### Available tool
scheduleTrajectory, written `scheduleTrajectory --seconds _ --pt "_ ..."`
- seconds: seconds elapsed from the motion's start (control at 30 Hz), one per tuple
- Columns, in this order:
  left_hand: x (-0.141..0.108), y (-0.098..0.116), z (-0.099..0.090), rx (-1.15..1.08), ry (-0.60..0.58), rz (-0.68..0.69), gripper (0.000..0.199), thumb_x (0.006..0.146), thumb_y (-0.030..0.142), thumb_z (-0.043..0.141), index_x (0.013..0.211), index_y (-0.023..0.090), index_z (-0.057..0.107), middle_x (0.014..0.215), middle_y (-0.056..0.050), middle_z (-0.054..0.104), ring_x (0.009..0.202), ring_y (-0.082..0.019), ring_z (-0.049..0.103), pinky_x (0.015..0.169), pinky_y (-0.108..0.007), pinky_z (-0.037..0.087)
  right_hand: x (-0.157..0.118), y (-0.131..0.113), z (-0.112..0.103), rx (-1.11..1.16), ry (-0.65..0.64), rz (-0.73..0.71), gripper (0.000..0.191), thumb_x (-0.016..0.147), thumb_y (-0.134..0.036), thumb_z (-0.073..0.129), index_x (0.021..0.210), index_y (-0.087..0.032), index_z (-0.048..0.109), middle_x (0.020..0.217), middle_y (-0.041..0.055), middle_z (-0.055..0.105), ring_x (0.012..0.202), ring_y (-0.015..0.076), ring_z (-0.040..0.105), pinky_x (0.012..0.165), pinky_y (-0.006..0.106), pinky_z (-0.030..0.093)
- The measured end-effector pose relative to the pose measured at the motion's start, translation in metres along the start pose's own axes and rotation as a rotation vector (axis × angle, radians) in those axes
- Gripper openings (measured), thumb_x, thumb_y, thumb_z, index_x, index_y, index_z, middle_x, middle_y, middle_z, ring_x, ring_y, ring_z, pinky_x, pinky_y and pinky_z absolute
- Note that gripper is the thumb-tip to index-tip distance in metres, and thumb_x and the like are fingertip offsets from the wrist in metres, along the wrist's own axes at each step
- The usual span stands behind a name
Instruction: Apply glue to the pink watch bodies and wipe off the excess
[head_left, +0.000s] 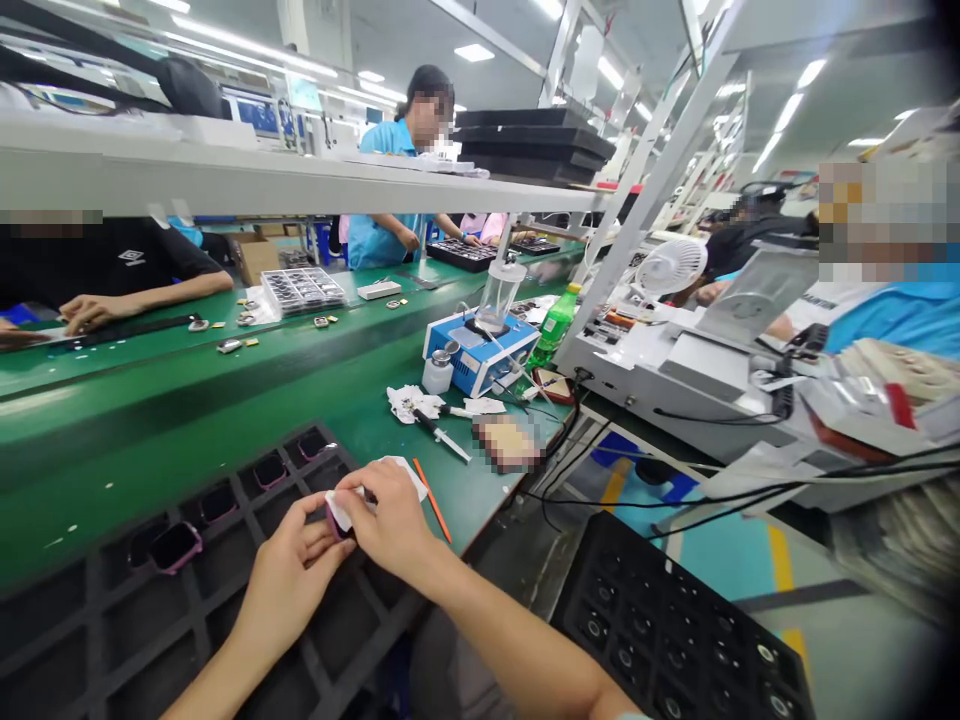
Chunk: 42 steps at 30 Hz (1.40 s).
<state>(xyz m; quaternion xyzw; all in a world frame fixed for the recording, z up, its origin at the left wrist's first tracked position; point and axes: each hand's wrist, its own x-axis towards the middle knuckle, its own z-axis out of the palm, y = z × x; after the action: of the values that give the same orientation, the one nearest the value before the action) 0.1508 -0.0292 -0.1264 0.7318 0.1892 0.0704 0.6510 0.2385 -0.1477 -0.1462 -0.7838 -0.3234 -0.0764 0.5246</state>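
Observation:
Over the right part of a black compartment tray (pixel 191 600), my left hand (pixel 296 565) is closed round a small pink-framed watch case (pixel 335 520). My right hand (pixel 386 515) pinches a white wipe (pixel 339 508) against the face of that case. The two hands almost touch. In the tray's far compartments lie several similar cases with dark faces, among them a pink one (pixel 175 547) at the left, resting tilted on a divider. An orange stick (pixel 432 500) lies on the green table just right of my right hand.
Beyond my hands are a syringe (pixel 454 446), a white bottle (pixel 437 372), a blue device (pixel 480 355) and a green bottle (pixel 555 325). A second black tray (pixel 675 630) sits low at right. Other people work across the table and at right.

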Motion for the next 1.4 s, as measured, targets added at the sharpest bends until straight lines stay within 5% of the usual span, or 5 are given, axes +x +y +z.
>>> scheduleTrajectory --seconds 0.2,0.4,0.73,1.03,1.4 --pt "0.000 -0.004 0.001 -0.037 0.006 0.026 0.074 0.057 0.050 0.089 0.115 0.020 0.055 0.104 -0.014 0.084 0.104 -0.036 0.080 0.103 -0.053 0.061 -0.003 -0.005 0.000 0.080 -0.023 -0.021 0.013 0.093 -0.026 0.067 0.093 -0.022 0.079 0.091 0.0039 0.075 0.089 0.0185 0.061 0.086 0.035 0.039" --pt "-0.003 -0.002 0.001 -0.029 0.049 0.067 0.076 0.059 0.053 0.088 0.118 0.018 0.055 0.100 -0.015 0.084 0.105 -0.036 0.080 0.107 -0.056 0.058 0.013 0.012 -0.016 0.316 0.014 0.179 0.008 0.080 -0.021 0.072 0.073 -0.022 0.077 0.075 0.0029 0.071 0.077 0.0166 0.053 0.082 0.034 0.036" --pt "-0.012 -0.003 0.003 -0.111 -0.013 0.190 0.053 0.072 0.030 0.079 0.118 0.019 0.054 0.101 -0.010 0.084 0.100 -0.027 0.081 0.098 -0.045 0.064 0.012 0.035 -0.044 0.813 -0.081 0.501 0.046 0.074 -0.064 0.077 0.091 -0.023 0.066 0.083 0.0007 0.065 0.075 0.0135 0.059 0.073 0.030 0.055" --pt "-0.018 -0.007 0.009 -0.173 -0.078 0.244 0.050 0.075 0.023 0.080 0.118 0.019 0.056 0.102 -0.008 0.083 0.094 -0.025 0.082 0.094 -0.042 0.066 -0.007 0.017 -0.042 0.449 0.171 0.366 0.033 0.077 -0.045 0.083 0.094 -0.017 0.076 0.085 0.0029 0.071 0.076 0.0118 0.056 0.071 0.025 0.046" --pt "-0.016 -0.004 0.004 -0.170 -0.034 0.221 0.050 0.074 0.022 0.082 0.116 0.019 0.055 0.096 -0.007 0.083 0.090 -0.023 0.081 0.092 -0.040 0.065 0.017 0.015 -0.063 0.358 0.165 0.263 0.036 0.074 -0.047 0.081 0.094 -0.017 0.078 0.084 0.0048 0.074 0.076 0.0147 0.062 0.071 0.029 0.050"
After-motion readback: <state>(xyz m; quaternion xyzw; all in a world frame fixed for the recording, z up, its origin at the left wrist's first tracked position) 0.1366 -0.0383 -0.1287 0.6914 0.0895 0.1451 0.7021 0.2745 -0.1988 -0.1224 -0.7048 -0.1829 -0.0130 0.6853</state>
